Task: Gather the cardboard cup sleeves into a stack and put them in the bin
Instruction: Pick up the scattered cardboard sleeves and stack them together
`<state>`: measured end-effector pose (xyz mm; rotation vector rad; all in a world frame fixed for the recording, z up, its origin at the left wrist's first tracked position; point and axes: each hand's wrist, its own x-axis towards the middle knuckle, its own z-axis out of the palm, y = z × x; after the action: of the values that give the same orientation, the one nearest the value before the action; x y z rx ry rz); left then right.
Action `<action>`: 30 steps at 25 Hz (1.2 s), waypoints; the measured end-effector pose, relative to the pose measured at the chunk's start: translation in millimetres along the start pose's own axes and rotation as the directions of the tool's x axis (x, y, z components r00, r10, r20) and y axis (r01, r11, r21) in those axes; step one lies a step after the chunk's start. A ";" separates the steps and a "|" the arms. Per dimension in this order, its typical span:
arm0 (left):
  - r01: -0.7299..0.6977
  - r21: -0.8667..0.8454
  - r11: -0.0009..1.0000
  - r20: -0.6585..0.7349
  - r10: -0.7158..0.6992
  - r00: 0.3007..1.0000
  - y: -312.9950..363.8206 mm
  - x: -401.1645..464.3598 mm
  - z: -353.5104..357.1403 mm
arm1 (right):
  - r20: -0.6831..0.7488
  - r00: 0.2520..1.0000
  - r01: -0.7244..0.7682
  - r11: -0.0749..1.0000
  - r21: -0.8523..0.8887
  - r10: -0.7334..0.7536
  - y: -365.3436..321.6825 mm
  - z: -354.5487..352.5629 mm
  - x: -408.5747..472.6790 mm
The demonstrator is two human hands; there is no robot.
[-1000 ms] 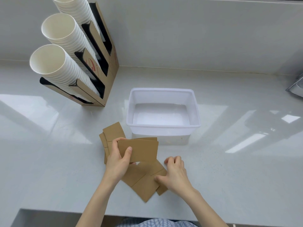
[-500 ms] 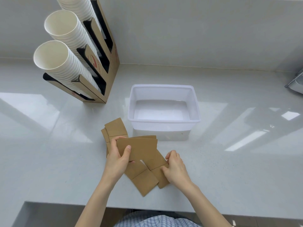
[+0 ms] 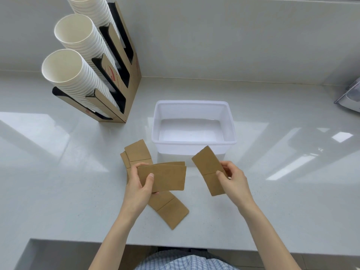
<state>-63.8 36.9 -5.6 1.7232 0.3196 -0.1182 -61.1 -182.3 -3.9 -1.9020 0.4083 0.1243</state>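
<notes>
Three stacks of white paper cups (image 3: 78,55) are held tilted in a cardboard cup holder (image 3: 124,78), well beyond and to the left of the left hand (image 3: 140,184) on the white desk (image 3: 58,182). Two loose cup sleeves (image 3: 136,152) are seen lying overlapped on the desk just beyond the left hand, partly covered by it. The left hand is closed on a small stack of sleeves (image 3: 165,178), with the thumb pressed on the top face and the fingers hidden beneath; the stack is held flat and lifted above the desk, and the edge of a second sleeve shows behind the top one. Another flat sleeve (image 3: 169,209) lies on the desk just under and nearer than the left hand, one end hidden by the held stack. Between the two hands, further away, the translucent white bin (image 3: 194,106) stands on the desk with nothing visible inside it. A single sleeve (image 3: 208,168) is pinched at its long edge between thumb and fingers of the right hand (image 3: 233,180), raised off the desk, tilted, and held apart from the stack in the left hand. A grey object (image 3: 350,96) is cut by the frame edge far beyond and to the right of the right hand; what it is cannot be told.
</notes>
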 end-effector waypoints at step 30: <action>-0.025 -0.012 1.000 -0.003 0.025 1.000 6.3 -6.7 1.9 | 0.235 0.927 0.344 0.913 -0.220 -0.293 -26.4 45.7 0.4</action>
<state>-68.2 33.2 1.8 1.7153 0.3004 -0.0958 -46.8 -132.0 2.8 -2.1625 -0.0630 0.1518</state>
